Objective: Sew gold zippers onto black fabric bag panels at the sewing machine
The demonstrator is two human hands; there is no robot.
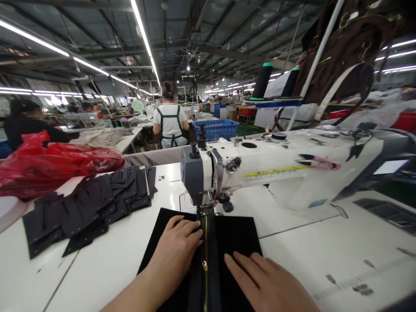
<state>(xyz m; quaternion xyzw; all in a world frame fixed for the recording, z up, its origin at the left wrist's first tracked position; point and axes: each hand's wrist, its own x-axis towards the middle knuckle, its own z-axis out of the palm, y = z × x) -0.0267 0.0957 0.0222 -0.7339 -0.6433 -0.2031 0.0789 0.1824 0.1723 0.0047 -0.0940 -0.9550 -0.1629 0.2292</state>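
A black fabric panel (238, 232) lies on the sewing machine's bed. A dark zipper tape (212, 251) with gold teeth and a gold zipper pull (204, 265) runs down its middle. The tape's far end is under the needle area of the white and grey sewing machine (208, 173). My left hand (177, 249) rests on the panel left of the zipper, fingers slightly bent, fingertips touching the tape's edge; its thumb is hidden. To the right of the zipper, my right hand (260, 277) lies flat on the panel with fingers extended.
Several dark cut pieces (87, 203) are piled on the white table (107, 264) at left, beside a red plastic bag (58, 160). Pink-handled thread snips (320, 162) rest on the machine arm. Black thread cones (261, 82) stand behind. A person (170, 121) works ahead, near a blue basket (216, 129).
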